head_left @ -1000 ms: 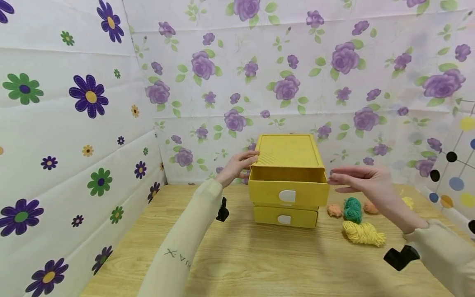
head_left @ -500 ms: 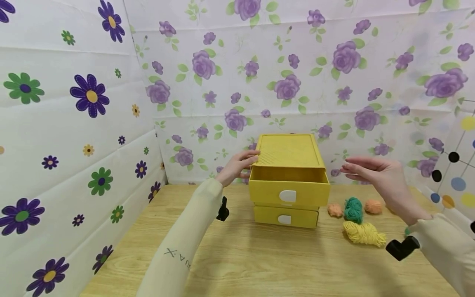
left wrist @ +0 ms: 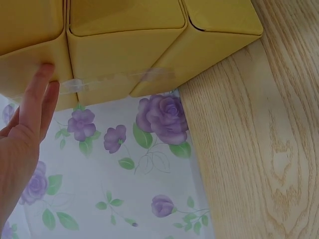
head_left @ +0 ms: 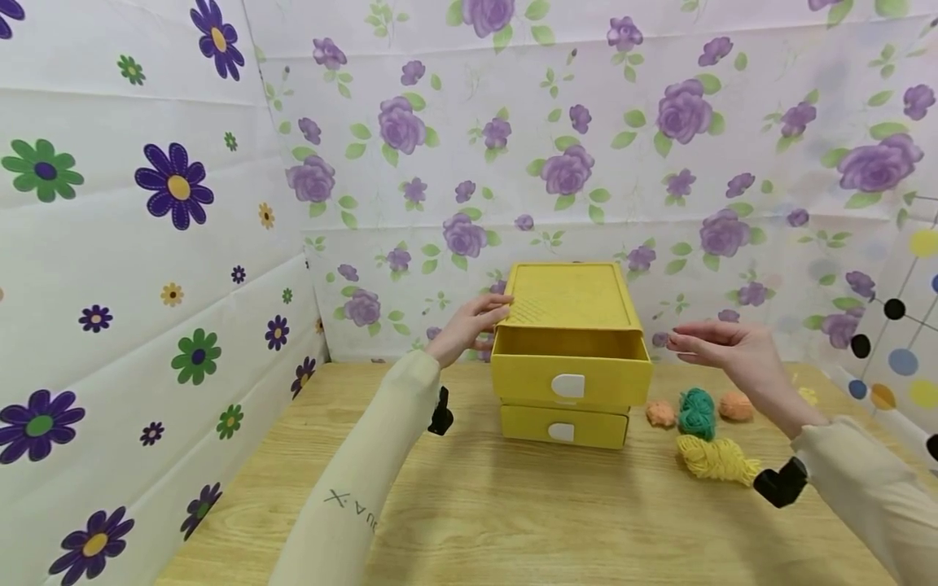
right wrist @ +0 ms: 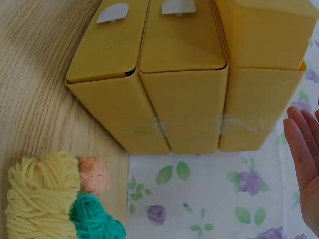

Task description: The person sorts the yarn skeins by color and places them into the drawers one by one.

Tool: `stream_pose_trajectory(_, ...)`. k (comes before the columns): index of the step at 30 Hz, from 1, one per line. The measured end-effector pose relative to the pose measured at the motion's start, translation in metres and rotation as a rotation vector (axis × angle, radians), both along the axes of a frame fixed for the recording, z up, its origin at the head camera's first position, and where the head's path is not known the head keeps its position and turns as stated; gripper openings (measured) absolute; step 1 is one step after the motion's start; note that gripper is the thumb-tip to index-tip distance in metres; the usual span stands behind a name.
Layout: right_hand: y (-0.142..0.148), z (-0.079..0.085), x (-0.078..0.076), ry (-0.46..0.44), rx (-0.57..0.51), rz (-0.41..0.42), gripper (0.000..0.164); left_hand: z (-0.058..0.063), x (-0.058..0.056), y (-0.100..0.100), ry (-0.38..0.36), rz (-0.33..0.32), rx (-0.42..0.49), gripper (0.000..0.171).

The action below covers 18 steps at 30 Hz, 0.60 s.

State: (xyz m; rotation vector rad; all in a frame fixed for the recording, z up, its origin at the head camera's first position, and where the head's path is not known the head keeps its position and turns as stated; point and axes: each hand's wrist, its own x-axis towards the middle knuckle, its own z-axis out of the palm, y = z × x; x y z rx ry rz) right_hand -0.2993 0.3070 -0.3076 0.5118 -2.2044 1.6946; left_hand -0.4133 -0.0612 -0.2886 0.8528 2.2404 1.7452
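A yellow drawer cabinet [head_left: 567,295] stands on the wooden table, its top drawer [head_left: 531,382] pulled out and showing a bare inside. Below it, a lower drawer [head_left: 523,425] with a white tab is pushed in. My left hand [head_left: 463,332] rests on the cabinet's left side near the top, and the left wrist view shows its extended fingers [left wrist: 36,94] against the yellow wall. Off the cabinet's right side my right hand [head_left: 736,358] hovers above the table. Its fingers [right wrist: 301,144] are extended with nothing visible in them.
Right of the cabinet lie a yellow yarn bundle [head_left: 714,460], a green yarn skein [head_left: 696,413] and two small orange yarn balls [head_left: 661,413]. More yellow yarn [head_left: 808,396] lies behind the right forearm. Flowered sheets [head_left: 410,203] enclose the table at back and sides.
My right hand has moved right, away from the drawer's right corner, then drifted slightly back left and lower. The left hand and the cabinet have stayed put.
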Motion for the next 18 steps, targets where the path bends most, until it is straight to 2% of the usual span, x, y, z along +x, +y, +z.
stream_pose_trajectory(4,0.005,-0.009,-0.006,-0.019,0.033,0.042,0.032,0.000,0.001,0.001,0.000,0.004,-0.005,0.042)
stream_pose_trajectory(8,0.008,-0.019,-0.013,-0.083,0.045,0.081,0.030,0.001,0.002,0.002,0.001,0.014,-0.003,0.041)
stream_pose_trajectory(13,0.010,-0.035,-0.021,-0.141,0.054,0.062,0.033,0.000,0.002,0.003,0.001,0.024,-0.005,0.040)
stream_pose_trajectory(18,0.015,-0.049,-0.030,-0.133,0.151,0.034,0.038,0.000,0.001,0.003,0.006,0.023,-0.009,0.042)
